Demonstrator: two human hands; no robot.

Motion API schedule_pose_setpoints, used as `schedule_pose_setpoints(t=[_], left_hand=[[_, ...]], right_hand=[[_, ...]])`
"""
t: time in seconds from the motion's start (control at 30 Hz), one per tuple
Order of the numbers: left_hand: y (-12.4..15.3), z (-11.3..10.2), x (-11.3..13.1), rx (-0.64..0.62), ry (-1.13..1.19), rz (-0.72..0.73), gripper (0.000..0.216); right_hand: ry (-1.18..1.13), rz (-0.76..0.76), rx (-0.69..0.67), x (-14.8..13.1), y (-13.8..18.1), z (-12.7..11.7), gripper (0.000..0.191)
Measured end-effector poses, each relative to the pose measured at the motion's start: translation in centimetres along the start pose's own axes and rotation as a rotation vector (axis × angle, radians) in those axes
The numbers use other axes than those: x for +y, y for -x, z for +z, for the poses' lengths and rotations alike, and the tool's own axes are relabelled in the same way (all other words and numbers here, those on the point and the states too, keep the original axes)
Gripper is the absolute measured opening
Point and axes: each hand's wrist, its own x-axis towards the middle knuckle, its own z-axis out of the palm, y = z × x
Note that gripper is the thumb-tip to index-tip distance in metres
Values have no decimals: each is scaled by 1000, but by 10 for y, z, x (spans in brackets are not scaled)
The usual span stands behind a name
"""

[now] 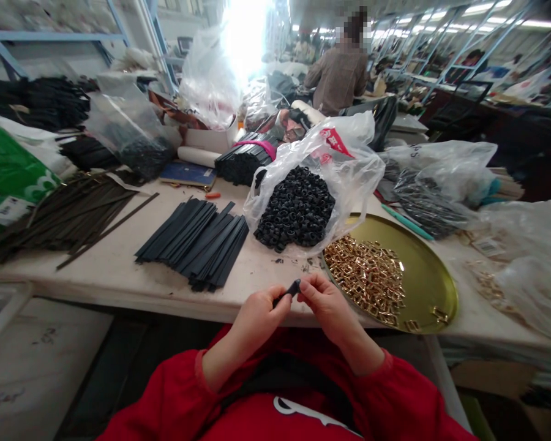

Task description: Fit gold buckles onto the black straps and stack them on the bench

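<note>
Just over the table's front edge, my left hand (pixel 261 309) is closed around a short black strip (pixel 294 287), with the strip's end sticking out past the thumb. The fingertips of my right hand (pixel 324 300) pinch at that same end. Whether a small part sits between those fingertips is hidden. Ahead of my hands, a clear plastic bag (pixel 351 177) lies open around a heap of small black loops (pixel 294 211). Left of it are flat black strips (pixel 193 242) in a loose stack. To the right, a round gold tray (pixel 425 275) holds a pile of gold metal buckles (pixel 367 275).
Long dark brown strips (pixel 82 211) cover the table's left side, beside a green and white bag (pixel 13 177). A banded black bundle (pixel 243 159), a blue notebook (pixel 188 175) and a teal tool (pixel 406 222) lie farther back. A person (pixel 340 73) sits beyond the table.
</note>
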Motion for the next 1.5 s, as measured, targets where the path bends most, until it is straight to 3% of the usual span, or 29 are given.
schedule_pose_setpoints(t=[0.13,0.27,0.4,0.5,0.63,0.7,0.8,1.03,1.17,1.27,1.4,1.5], left_hand=[[4,-2,3,-150,-6,-21,25],[7,3,3,-184,49,-72,27],[9,10,0,-136,124,-54,21],[9,11,-3,-125,226,-50,29],[8,10,-7,-102,290,-83,22],[7,10,-8,-89,290,-112,23],[5,8,-9,-67,234,-155,28],[3,5,-12,32,-8,-134,20],[5,5,-9,-63,147,-167,22],[9,6,-7,-152,392,-226,26],[14,8,-11,-173,558,-313,26],[18,11,-17,-187,633,-334,27]], right_hand=[[-98,101,-63,3,13,-5,30],[-171,176,-110,12,20,-7,29],[-137,146,-75,15,21,-11,28],[-89,108,-15,11,23,-9,27],[-113,87,-84,8,27,-2,29],[-202,119,-66,9,27,-1,36],[-245,219,-70,12,24,-2,31],[-295,383,-259,22,22,-4,31],[-190,287,-222,20,23,-3,31],[-12,126,-98,16,23,0,34],[169,19,47,18,22,1,29],[271,-40,-4,21,24,-3,23]])
